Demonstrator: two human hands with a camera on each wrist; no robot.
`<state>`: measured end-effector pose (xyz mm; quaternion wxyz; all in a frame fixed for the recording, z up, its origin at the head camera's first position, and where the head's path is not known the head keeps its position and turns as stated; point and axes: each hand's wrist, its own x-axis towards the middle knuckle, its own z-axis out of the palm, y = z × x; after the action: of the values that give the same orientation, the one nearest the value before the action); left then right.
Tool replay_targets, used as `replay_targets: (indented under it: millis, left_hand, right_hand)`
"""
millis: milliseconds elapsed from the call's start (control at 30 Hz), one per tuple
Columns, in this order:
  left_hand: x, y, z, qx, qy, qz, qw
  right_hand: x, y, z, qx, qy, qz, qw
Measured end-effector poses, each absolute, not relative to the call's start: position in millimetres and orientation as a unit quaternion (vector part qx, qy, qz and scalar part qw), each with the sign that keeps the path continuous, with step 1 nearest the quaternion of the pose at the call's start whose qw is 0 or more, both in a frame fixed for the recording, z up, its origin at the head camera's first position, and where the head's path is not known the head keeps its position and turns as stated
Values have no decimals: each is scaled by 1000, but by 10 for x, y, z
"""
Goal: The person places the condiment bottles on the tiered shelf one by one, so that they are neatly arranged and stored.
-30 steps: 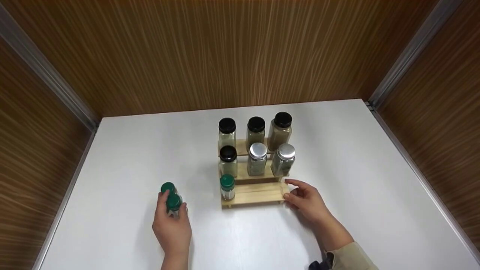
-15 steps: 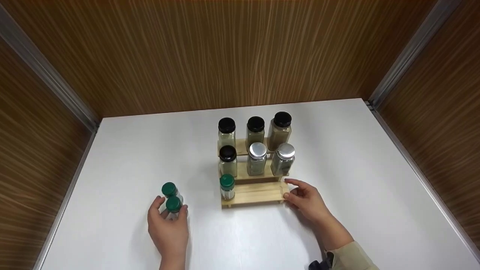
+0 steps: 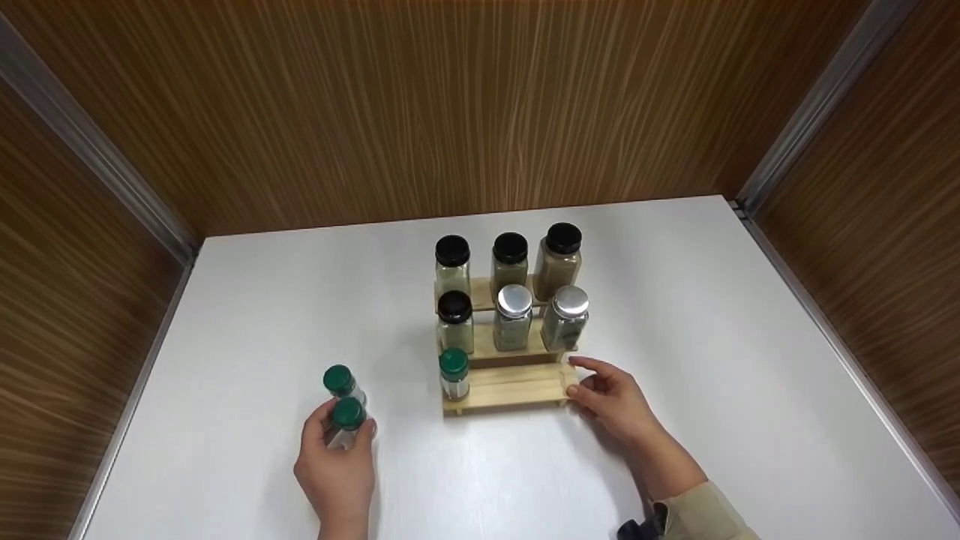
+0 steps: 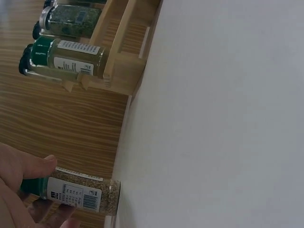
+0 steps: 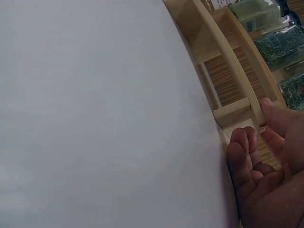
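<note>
My left hand (image 3: 337, 476) holds the nearer of two green-capped spice jars (image 4: 78, 194), thumb on one side and fingers on the other, near its cap. The jar stands upright at the table surface, with brown flakes and a white label. Just behind it is a second green-capped jar (image 3: 340, 380). My right hand (image 3: 616, 401) grips the right end of the lowest tier of a three-tier wooden spice rack (image 3: 517, 386). One green-capped jar (image 3: 454, 373) stands at the left of that tier.
Black-capped jars (image 3: 510, 262) fill the top tier. The middle tier bears a black-capped jar (image 3: 455, 322) and two silver-capped jars (image 3: 513, 319). Wood-grain panels (image 3: 480, 112) enclose the white table (image 3: 247, 300) at back and sides.
My left hand has loosened from around both green-capped jars, shifted slightly toward me, and closed on the nearer one alone. The right hand keeps its place on the rack.
</note>
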<state>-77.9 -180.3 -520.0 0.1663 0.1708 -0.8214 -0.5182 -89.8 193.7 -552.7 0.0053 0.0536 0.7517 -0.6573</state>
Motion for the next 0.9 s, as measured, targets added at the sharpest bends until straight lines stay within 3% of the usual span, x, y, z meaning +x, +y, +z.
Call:
replay_targets:
  millis: [900]
  left_hand:
    - [-635,-1471,-4910,66,-844,-474,240]
  right_hand:
    - [-898,1917,-5535,59,751,-657,6]
